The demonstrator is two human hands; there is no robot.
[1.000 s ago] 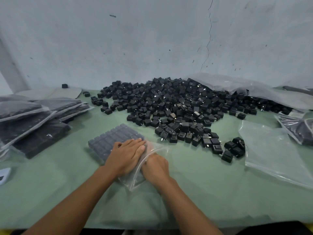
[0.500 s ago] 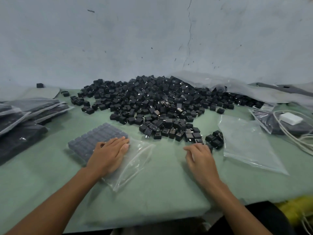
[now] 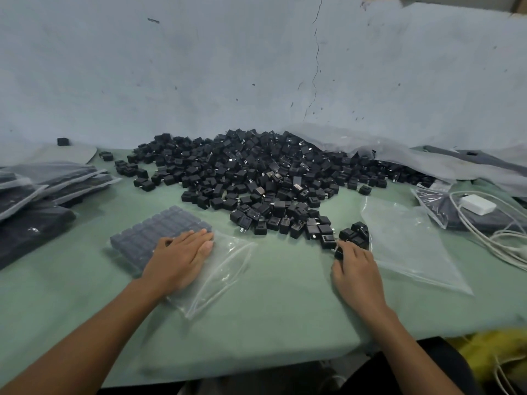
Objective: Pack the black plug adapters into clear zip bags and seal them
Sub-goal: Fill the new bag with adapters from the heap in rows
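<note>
A large heap of black plug adapters (image 3: 256,178) covers the middle of the green table (image 3: 279,317). A clear zip bag (image 3: 225,263) lies in front of me, partly filled with neat rows of adapters (image 3: 159,232), its open mouth pointing right. My left hand (image 3: 178,259) lies flat on that bag, fingers together. My right hand (image 3: 356,270) reaches to a small cluster of adapters (image 3: 355,233) at the heap's near right edge, and its fingertips curl around one black adapter (image 3: 339,252). An empty clear bag (image 3: 407,240) lies just right of that hand.
Filled, sealed bags (image 3: 42,195) are stacked at the left. A white charger with cables (image 3: 479,205) rests on more bags at the right. Crumpled plastic sheeting (image 3: 385,149) lies behind the heap against the wall. Yellow material (image 3: 493,354) sits below the table's right edge.
My right hand left the bag's mouth, moved right and forward, and now touches the adapters near the empty bag. My left hand stays pressed on the filled bag.
</note>
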